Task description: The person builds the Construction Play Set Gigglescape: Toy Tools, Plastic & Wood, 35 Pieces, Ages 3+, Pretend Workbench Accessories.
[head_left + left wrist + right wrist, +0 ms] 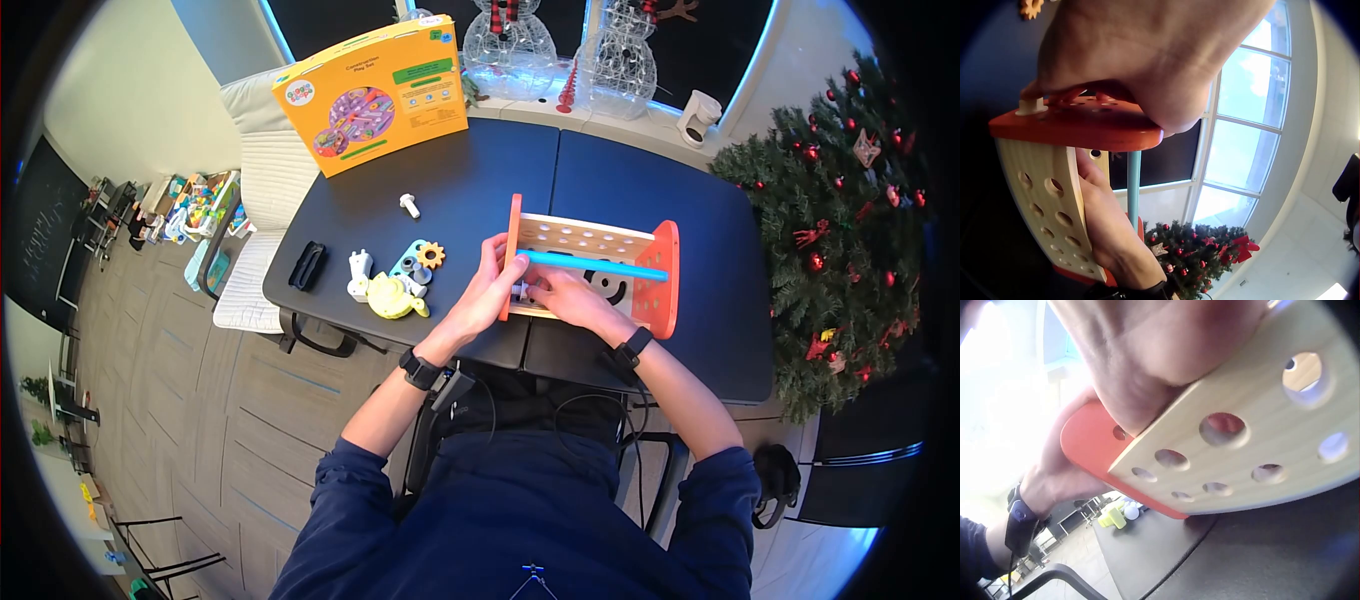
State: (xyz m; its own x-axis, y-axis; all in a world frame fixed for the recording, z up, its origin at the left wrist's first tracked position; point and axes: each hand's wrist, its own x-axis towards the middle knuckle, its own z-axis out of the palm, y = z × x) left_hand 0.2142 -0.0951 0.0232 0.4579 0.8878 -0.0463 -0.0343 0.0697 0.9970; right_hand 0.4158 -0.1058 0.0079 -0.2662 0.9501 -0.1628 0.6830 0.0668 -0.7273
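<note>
Left grip (482,292) is closed on an end panel (1079,134); right grip (578,300) cannot be told; rod (600,264) seems fitted, gear (439,256) left loose.

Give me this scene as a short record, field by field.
Left hand: grips the left end panel
Right hand: reaches inside over the wooden side
Blue rod: runs across to the right end panel
Yellow box: stands at the table's back left
White bolt: lies loose
Left of the hands: orange gear, black tray
</note>
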